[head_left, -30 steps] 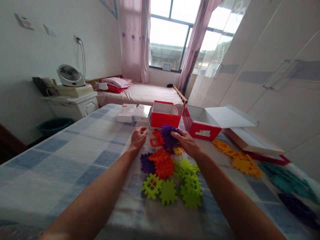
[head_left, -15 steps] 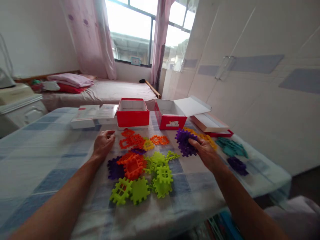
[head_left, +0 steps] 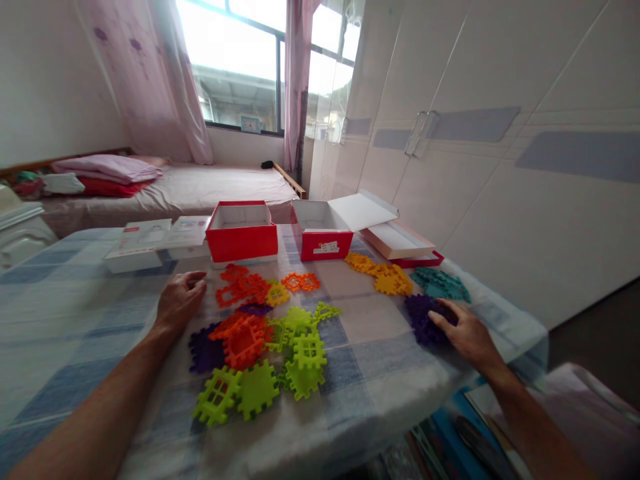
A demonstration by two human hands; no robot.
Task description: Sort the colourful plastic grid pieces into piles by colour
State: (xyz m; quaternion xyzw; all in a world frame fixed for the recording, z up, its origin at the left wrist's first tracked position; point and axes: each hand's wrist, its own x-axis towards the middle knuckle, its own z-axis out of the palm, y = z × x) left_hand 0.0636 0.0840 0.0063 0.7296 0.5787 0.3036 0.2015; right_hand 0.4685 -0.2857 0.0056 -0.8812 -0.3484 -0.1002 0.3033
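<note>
My right hand (head_left: 467, 333) grips purple toothed building tiles (head_left: 421, 321) at the right of the table, thumb in front and fingers on top. Teal tiles (head_left: 440, 283) lie just behind it, and a yellow-orange group (head_left: 393, 279) sits to its left. My left hand (head_left: 179, 300) rests on the cloth with curled fingers and nothing visible in them. Beside it are orange-red tiles (head_left: 247, 340), with some purple tiles (head_left: 206, 349) partly under them. Lime-green tiles (head_left: 257, 389) overlap loosely in the front middle.
Two red boxes (head_left: 241, 244) stand open at the back of the checked tablecloth (head_left: 360, 387). White box parts (head_left: 134, 247) lie at the left, and a shallow lid (head_left: 400, 241) at the right. The table's edge runs close to my right forearm.
My right hand has carried the purple tiles rightward, to where other purple tiles lay. My left hand stays beside the orange tiles. The view has turned slightly right.
</note>
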